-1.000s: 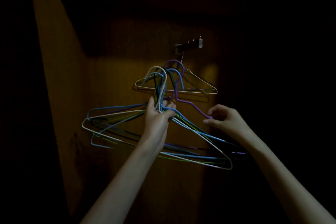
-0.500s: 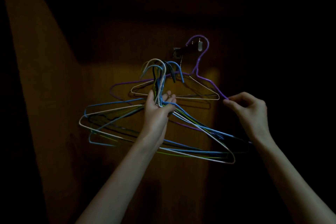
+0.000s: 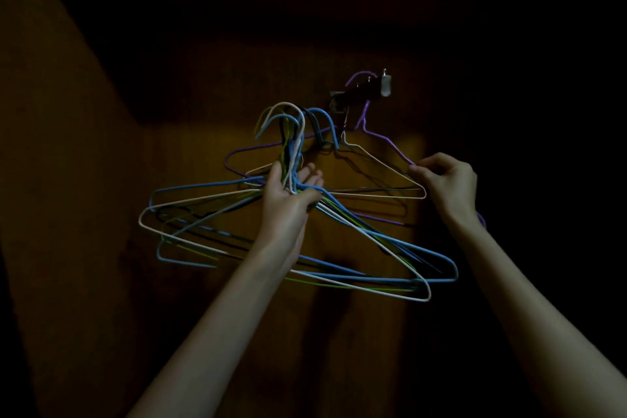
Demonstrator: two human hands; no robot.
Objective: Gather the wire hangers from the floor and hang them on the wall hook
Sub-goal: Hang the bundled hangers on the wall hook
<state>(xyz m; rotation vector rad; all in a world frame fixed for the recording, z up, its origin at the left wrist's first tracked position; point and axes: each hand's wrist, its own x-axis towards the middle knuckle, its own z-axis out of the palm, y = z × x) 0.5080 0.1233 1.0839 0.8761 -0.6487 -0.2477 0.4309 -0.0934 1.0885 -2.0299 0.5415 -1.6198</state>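
Observation:
A dark wall hook (image 3: pixel 359 96) with a white tip sticks out of the dim wooden wall. A purple wire hanger (image 3: pixel 383 139) has its hook over it, and my right hand (image 3: pixel 444 180) pinches that hanger's right shoulder. A white hanger (image 3: pixel 380 166) hangs below the wall hook too. My left hand (image 3: pixel 291 193) grips the necks of a bundle of several blue, white, green and dark wire hangers (image 3: pixel 237 214), held up just left of and below the wall hook.
The wooden wall (image 3: pixel 203 153) is lit only in a patch around the hangers. Everything else is in deep shadow. A lighter wooden panel (image 3: pixel 51 180) runs down the left side.
My right hand has carried the purple hanger up and right, out of the bundle, and its hook now sits over the wall hook. The left hand keeps holding the bundle in place.

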